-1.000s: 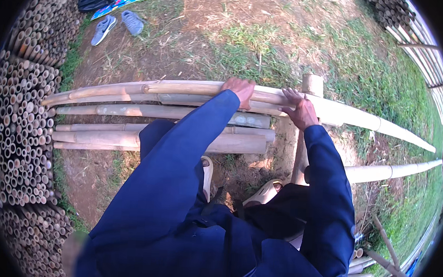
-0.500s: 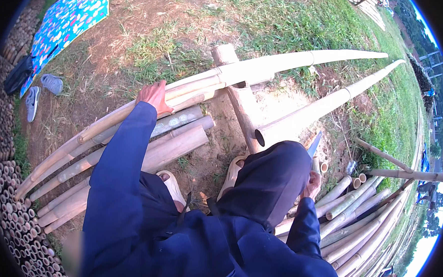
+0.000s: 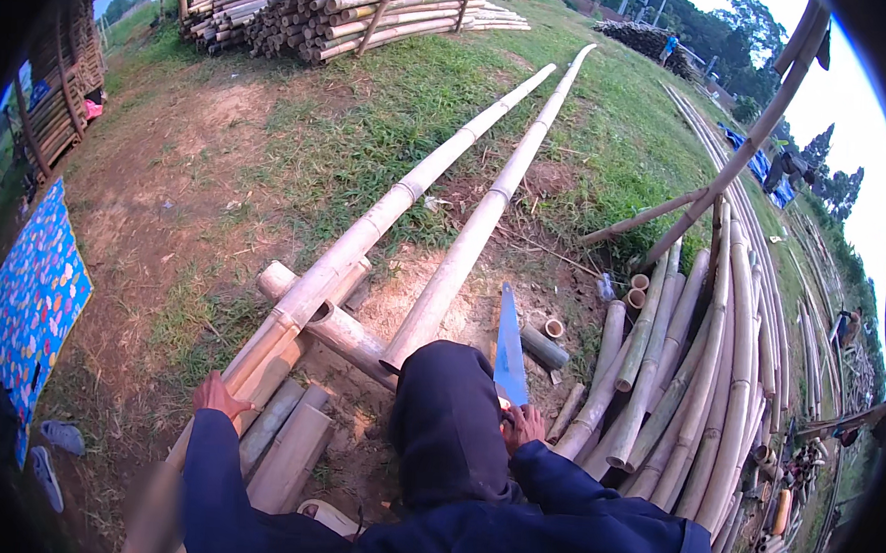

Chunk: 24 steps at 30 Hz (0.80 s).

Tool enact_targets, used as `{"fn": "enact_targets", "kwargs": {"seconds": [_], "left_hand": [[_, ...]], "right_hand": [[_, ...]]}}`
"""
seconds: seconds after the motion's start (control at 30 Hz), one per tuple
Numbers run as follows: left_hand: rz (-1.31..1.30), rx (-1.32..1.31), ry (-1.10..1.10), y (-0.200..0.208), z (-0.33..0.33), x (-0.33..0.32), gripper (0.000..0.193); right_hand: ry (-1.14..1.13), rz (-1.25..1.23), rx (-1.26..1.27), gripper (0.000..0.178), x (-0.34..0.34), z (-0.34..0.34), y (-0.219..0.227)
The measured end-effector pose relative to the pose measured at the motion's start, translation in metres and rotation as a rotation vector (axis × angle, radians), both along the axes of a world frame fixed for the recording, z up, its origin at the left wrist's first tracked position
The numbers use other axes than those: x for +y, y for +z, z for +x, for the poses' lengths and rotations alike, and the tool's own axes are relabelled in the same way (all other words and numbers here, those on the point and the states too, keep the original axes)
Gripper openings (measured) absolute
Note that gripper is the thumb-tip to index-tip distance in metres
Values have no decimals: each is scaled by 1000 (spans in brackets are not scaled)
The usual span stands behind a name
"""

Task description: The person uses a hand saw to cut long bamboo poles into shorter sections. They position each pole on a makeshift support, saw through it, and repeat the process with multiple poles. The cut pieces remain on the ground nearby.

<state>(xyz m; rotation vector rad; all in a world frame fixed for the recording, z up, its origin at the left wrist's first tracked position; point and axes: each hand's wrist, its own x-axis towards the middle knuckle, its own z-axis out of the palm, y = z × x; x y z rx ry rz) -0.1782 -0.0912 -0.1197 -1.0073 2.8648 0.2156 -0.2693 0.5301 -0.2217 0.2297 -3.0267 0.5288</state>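
Hands first, please, from the head camera: how do they hold?

Left hand (image 3: pixel 220 395) lies across a long bamboo pole (image 3: pixel 370 223), thumb spread to the side; whether its fingers close around the pole, I cannot tell. Right hand (image 3: pixel 525 427), low beside the dark-trousered knee (image 3: pixel 446 407), is curled around the handle end of a saw (image 3: pixel 508 348), whose blue-grey blade points forward.

And where does that pole lie?

Slantwise, from lower left towards the upper middle, over grass (image 3: pixel 409 155), resting across a thick bamboo crosspiece (image 3: pixel 354 340). A second pole (image 3: pixel 497 194) runs to its right, near end by the knee.

What else is around?

Short bamboo lengths (image 3: pixel 294 449) near the left hand, a grey-green piece (image 3: pixel 544 348) just right of the blade, and a heap of poles (image 3: pixel 735 342) farther right. At far left, a blue patterned sheet (image 3: pixel 41 306) and grey shoes (image 3: pixel 64 437); beyond, a bamboo stack (image 3: pixel 346 16)
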Motion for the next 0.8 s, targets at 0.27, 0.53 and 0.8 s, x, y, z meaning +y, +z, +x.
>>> {"fn": "enact_targets", "kwargs": {"seconds": [0.27, 0.53, 0.8], "left_hand": [[46, -26, -2, -7, -14, 14, 95], [0, 64, -41, -35, -10, -15, 99], [44, 22, -49, -30, -18, -13, 97]], "right_hand": [[120, -159, -232, 39, 18, 11, -62], [-165, -378, -259, 49, 7, 8, 8], [-261, -552, 262, 31, 35, 17, 146]]}}
